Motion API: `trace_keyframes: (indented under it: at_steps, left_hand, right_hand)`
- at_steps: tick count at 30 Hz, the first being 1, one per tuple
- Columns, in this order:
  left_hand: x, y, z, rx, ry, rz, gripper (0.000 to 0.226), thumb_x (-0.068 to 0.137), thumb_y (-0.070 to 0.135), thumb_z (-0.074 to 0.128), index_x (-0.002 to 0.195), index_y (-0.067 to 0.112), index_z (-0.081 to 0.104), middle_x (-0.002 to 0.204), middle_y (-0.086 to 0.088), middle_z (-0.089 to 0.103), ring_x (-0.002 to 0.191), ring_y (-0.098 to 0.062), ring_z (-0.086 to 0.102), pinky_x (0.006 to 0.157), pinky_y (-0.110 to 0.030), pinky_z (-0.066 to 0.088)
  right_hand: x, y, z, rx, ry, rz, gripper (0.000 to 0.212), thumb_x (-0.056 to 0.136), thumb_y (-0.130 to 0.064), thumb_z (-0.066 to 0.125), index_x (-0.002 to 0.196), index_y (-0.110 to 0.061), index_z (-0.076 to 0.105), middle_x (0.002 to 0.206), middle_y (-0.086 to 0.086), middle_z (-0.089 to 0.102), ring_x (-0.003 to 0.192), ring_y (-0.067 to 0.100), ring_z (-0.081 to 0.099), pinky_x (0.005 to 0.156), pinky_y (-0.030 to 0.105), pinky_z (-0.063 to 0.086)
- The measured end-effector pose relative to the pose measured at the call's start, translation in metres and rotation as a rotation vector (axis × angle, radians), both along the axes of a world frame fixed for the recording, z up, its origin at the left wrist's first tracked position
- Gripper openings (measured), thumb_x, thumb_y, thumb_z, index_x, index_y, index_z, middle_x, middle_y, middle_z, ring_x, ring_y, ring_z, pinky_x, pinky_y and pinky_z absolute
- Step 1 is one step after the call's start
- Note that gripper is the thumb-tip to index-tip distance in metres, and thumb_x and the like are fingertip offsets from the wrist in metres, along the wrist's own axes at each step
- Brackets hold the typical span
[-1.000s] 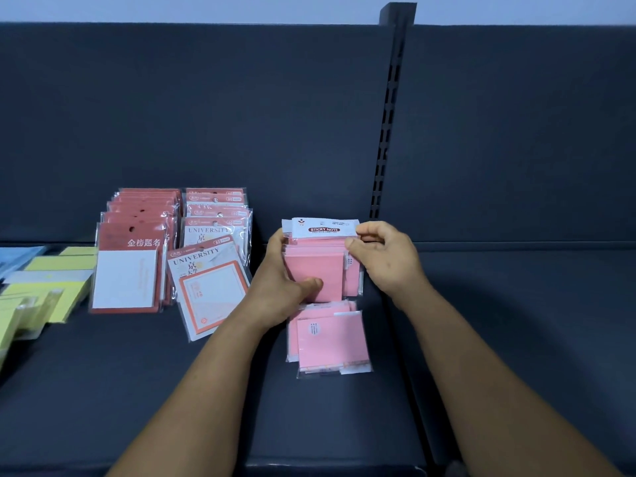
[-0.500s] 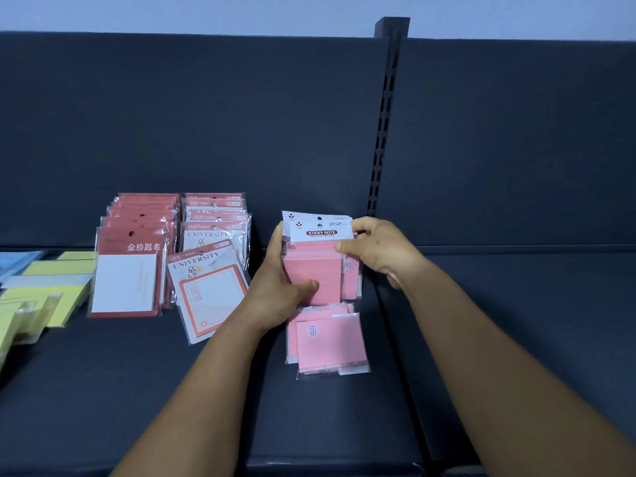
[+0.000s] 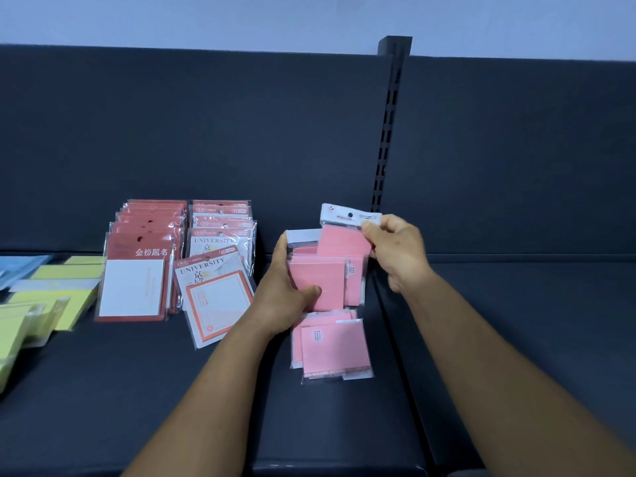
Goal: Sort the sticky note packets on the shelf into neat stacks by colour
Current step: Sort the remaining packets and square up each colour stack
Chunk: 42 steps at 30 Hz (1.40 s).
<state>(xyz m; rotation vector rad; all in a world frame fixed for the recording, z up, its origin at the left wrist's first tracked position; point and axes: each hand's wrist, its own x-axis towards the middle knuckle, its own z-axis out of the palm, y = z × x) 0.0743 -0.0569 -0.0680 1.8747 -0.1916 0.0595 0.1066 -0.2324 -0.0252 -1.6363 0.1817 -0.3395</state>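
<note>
- left hand (image 3: 280,297) holds an upright bundle of pink sticky note packets (image 3: 318,282) at mid-shelf, thumb pressed on the front face, fingers wrapped behind the bundle's left edge.
- right hand (image 3: 395,251) pinches one pink packet (image 3: 344,235) by its white header card, raised at the far right top of the bundle; grip narrow, thumb and fingertips on the header's right end.
- raised packet tilts a little; its lower part overlaps the bundle.
- a small stack of pink packets (image 3: 332,349) lies flat on the dark shelf (image 3: 137,407), just near of the held bundle.
- left of the hands: two rows of red packets (image 3: 137,277), overlapping front to back; the nearest right-row packet, marked "university" (image 3: 215,297), lies askew.
- far left: yellow packets (image 3: 51,297) and, beyond them, blue packets (image 3: 20,270) at the frame edge.
- slotted upright post (image 3: 385,149) stands behind the right hand.
</note>
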Motion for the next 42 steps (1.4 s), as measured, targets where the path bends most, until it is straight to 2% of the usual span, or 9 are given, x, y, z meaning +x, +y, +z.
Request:
trace_keyframes:
  at_steps: [7, 12, 15, 18, 21, 25, 34, 38, 42]
  left_hand:
    - [0.006, -0.003, -0.004, 0.049, -0.025, 0.062, 0.088, 0.082, 0.001, 0.066, 0.146, 0.037, 0.019, 0.122, 0.010, 0.058, 0.107, -0.014, 0.060, 0.087, -0.039, 0.056]
    - [0.006, -0.002, -0.004, 0.058, -0.032, 0.100, 0.080, 0.084, 0.001, 0.064, 0.146, 0.031, 0.023, 0.121, 0.006, 0.058, 0.108, -0.015, 0.058, 0.093, -0.032, 0.050]
    - [0.004, -0.001, -0.001, 0.051, -0.039, 0.092, 0.073, 0.087, -0.001, 0.059, 0.145, 0.028, 0.025, 0.120, 0.005, 0.058, 0.108, -0.015, 0.057, 0.089, -0.027, 0.047]
    - [0.000, 0.000, 0.001, 0.041, -0.020, 0.051, 0.068, 0.088, -0.006, 0.049, 0.142, 0.030, 0.026, 0.116, 0.006, 0.059, 0.102, -0.012, 0.058, 0.083, -0.023, 0.047]
    - [-0.003, 0.000, 0.003, -0.073, 0.058, -0.012, 0.074, 0.083, -0.009, 0.045, 0.137, 0.040, 0.029, 0.113, 0.001, 0.063, 0.101, -0.019, 0.063, 0.087, -0.036, 0.055]
    - [-0.007, -0.001, 0.009, -0.254, 0.124, -0.095, 0.072, 0.075, 0.003, 0.051, 0.136, 0.034, 0.030, 0.113, -0.003, 0.062, 0.087, -0.017, 0.062, 0.068, -0.029, 0.055]
    - [-0.001, -0.002, 0.000, -0.078, 0.006, -0.058, 0.074, 0.090, -0.008, 0.050, 0.144, 0.032, 0.018, 0.127, 0.004, 0.054, 0.117, -0.014, 0.053, 0.089, -0.041, 0.054]
    - [0.002, -0.002, -0.002, -0.066, -0.020, -0.019, 0.072, 0.088, -0.010, 0.052, 0.143, 0.026, 0.024, 0.124, 0.003, 0.056, 0.116, -0.013, 0.054, 0.096, -0.034, 0.048]
    - [0.005, -0.001, -0.004, -0.057, -0.006, -0.010, 0.068, 0.088, -0.008, 0.054, 0.141, 0.025, 0.027, 0.121, 0.004, 0.057, 0.109, -0.010, 0.055, 0.084, -0.022, 0.048]
  right_hand:
    - [-0.012, -0.012, 0.000, 0.096, -0.199, -0.090, 0.013, 0.095, -0.014, 0.054, 0.082, -0.015, 0.058, 0.086, 0.005, 0.070, 0.076, 0.017, 0.060, 0.070, 0.037, 0.051]
    - [-0.030, -0.017, 0.020, 0.138, -0.389, -0.145, 0.016, 0.096, -0.014, 0.054, 0.081, -0.020, 0.055, 0.084, -0.002, 0.068, 0.071, 0.005, 0.061, 0.059, 0.021, 0.050]
    - [-0.039, -0.017, 0.023, 0.100, -0.425, -0.095, 0.016, 0.095, -0.016, 0.056, 0.081, -0.023, 0.057, 0.083, -0.002, 0.068, 0.071, 0.007, 0.061, 0.058, 0.025, 0.050]
    - [-0.039, -0.008, 0.003, -0.044, -0.324, -0.010, 0.016, 0.092, -0.022, 0.060, 0.077, -0.027, 0.061, 0.080, -0.004, 0.070, 0.071, 0.011, 0.061, 0.062, 0.040, 0.052]
    - [-0.038, 0.006, -0.022, -0.117, -0.246, 0.021, 0.009, 0.084, -0.034, 0.061, 0.077, -0.030, 0.062, 0.080, -0.002, 0.071, 0.071, 0.012, 0.060, 0.065, 0.048, 0.053]
    - [-0.037, 0.021, -0.034, -0.174, -0.211, 0.046, 0.011, 0.083, -0.032, 0.063, 0.073, -0.028, 0.062, 0.071, -0.002, 0.066, 0.065, 0.013, 0.056, 0.064, 0.041, 0.051]
    - [-0.032, 0.008, -0.034, -0.339, 0.032, 0.120, 0.033, 0.076, -0.014, 0.071, 0.100, -0.023, 0.049, 0.112, 0.004, 0.058, 0.090, 0.018, 0.064, 0.085, 0.039, 0.055]
    - [-0.051, -0.003, -0.026, -0.477, 0.214, 0.303, 0.030, 0.074, -0.016, 0.078, 0.087, -0.015, 0.050, 0.086, -0.001, 0.055, 0.078, 0.013, 0.054, 0.074, 0.029, 0.047]
    - [-0.068, -0.007, -0.026, -0.636, 0.392, 0.628, 0.068, 0.067, -0.032, 0.084, 0.126, -0.026, 0.051, 0.126, -0.004, 0.051, 0.114, 0.010, 0.051, 0.103, 0.031, 0.043]
